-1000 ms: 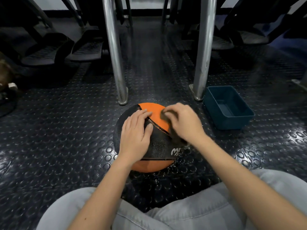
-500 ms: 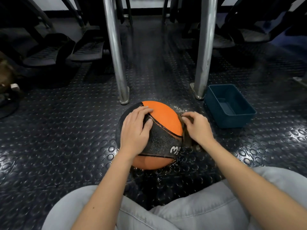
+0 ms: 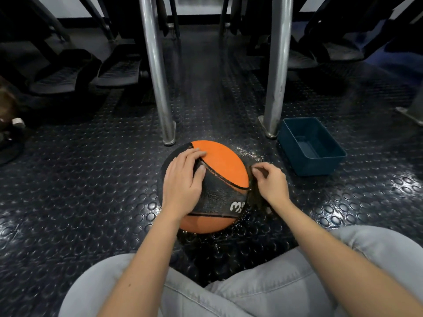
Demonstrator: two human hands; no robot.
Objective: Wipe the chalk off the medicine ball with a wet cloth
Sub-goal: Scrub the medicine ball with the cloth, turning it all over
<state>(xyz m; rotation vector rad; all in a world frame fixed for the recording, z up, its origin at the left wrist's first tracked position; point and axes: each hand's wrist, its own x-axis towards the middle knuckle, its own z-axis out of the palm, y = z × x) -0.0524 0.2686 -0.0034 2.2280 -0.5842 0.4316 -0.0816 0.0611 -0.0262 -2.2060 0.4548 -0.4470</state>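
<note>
An orange and black medicine ball sits on the dark studded floor in front of my knees. My left hand lies flat on its upper left side, fingers straight across the black band. My right hand is at the ball's right side and grips a dark wet cloth, which hangs down against the ball's right edge. Most of the cloth is hidden under that hand. Water drops glisten on the floor around the ball.
A dark teal plastic tub stands on the floor to the right of the ball. Two metal posts rise just behind the ball. Black machine pedals lie at the back left. My grey-trousered knees fill the bottom.
My right hand has slid with the cloth from the top of the ball down to its right side. The ball has turned slightly, showing more orange. My left hand has stayed in place.
</note>
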